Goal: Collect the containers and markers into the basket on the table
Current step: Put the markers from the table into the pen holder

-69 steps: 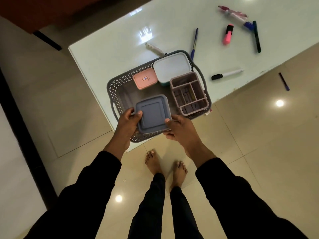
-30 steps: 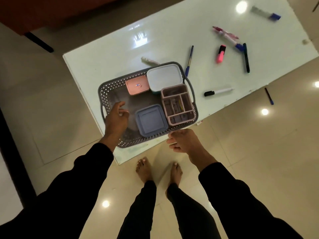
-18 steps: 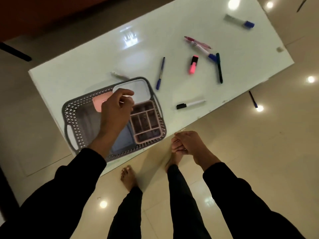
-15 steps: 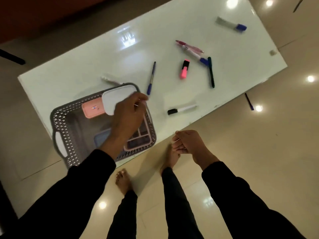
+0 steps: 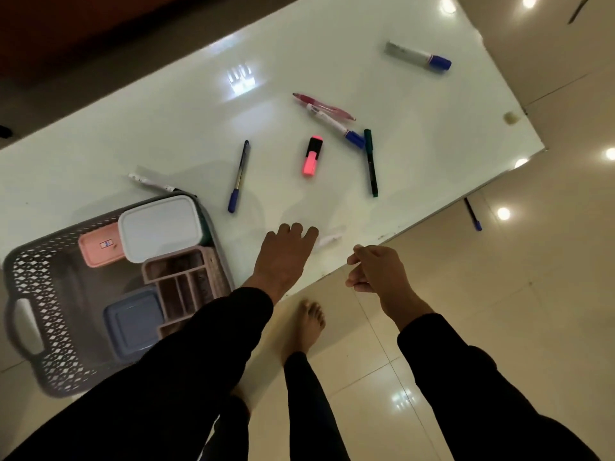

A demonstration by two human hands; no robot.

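Observation:
A grey basket [image 5: 33, 271] sits at the table's left front corner. It holds a white container [image 5: 159, 227], a small pink container [image 5: 100, 247], a blue-grey container [image 5: 133, 322] and a pink divided organizer [image 5: 186, 284]. My left hand [image 5: 283, 257] lies over a white marker [image 5: 329, 240] near the front edge, fingers bent down on it; only the marker's white end shows. My right hand [image 5: 376, 271] hangs loosely curled over the floor, holding nothing. On the table lie a blue pen [image 5: 239, 176], a pink highlighter [image 5: 312, 156] and a dark pen [image 5: 371, 163].
Further back lie a blue-capped white marker [image 5: 332, 123], a pink pen [image 5: 324, 106] and a thick blue-capped marker [image 5: 417, 56]. A small white marker [image 5: 151, 182] lies just behind the basket. A blue pen [image 5: 472, 214] lies on the tiled floor right of the table.
The blue-grey container was set down in the basket and let go. My left hand then left the basket and swung right onto the white marker. The view shifted right.

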